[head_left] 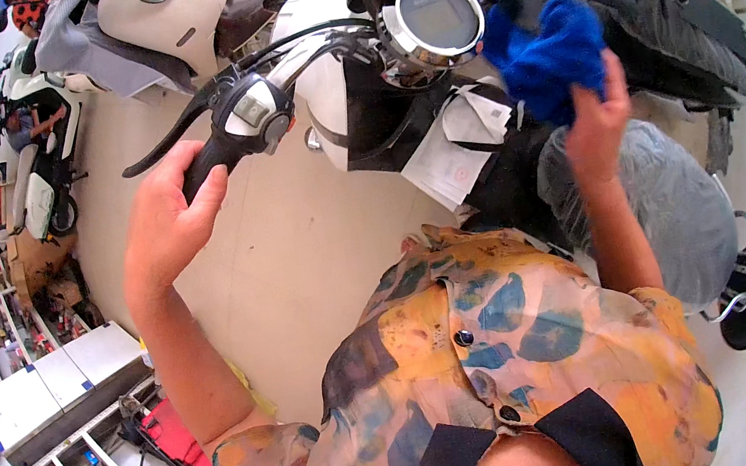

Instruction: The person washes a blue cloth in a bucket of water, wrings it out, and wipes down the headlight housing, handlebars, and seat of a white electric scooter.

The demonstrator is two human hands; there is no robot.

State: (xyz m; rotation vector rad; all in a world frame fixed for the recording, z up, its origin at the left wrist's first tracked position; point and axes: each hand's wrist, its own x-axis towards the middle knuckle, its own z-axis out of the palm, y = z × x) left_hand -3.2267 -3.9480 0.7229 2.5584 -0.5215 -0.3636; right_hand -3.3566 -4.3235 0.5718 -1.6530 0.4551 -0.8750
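Note:
My left hand is closed round the end of the black handlebar grip of a scooter. In front of its fingers runs the black brake lever, and a grey switch block sits inboard of the grip. On the other side, my right hand clutches a bunched blue cloth, which hangs by the right half of the handlebar and hides part of it. Motion blurs this hand slightly. Between both hands stands the round chrome-rimmed display. White papers lie below it, against the scooter's black front panel.
A plastic-wrapped seat is close to my right forearm. White-and-grey scooter stands ahead on the left, another scooter farther off. Dark scooters crowd the right. Shelving with white panels lines the left; pale floor shows between.

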